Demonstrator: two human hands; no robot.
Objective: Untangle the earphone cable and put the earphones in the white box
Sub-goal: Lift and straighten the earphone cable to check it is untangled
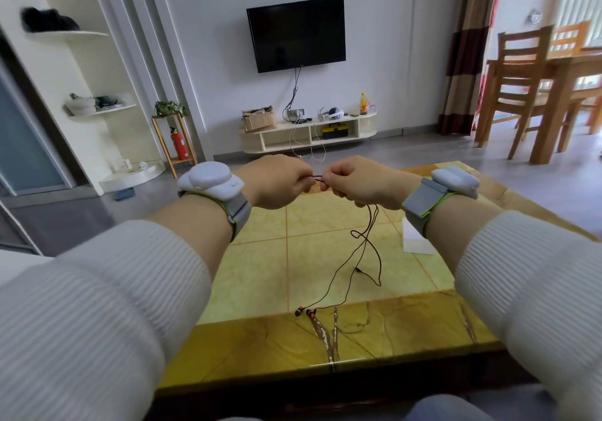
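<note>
Both hands, left hand (277,181) and right hand (358,181), pinch the thin dark earphone cable (365,251) above the yellow tiled tabletop (260,257); fingers curled tight. Pulling apparently risks tightening the hanging loop.

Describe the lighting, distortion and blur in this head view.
Head view: even daylight, brightest at the right edge; wide-angle bending bows the sleeves and table edges; both hands, left and right, and the thin cable read sharp; the chairs at the right edge smear; soft sheen on the tabletop.
</note>
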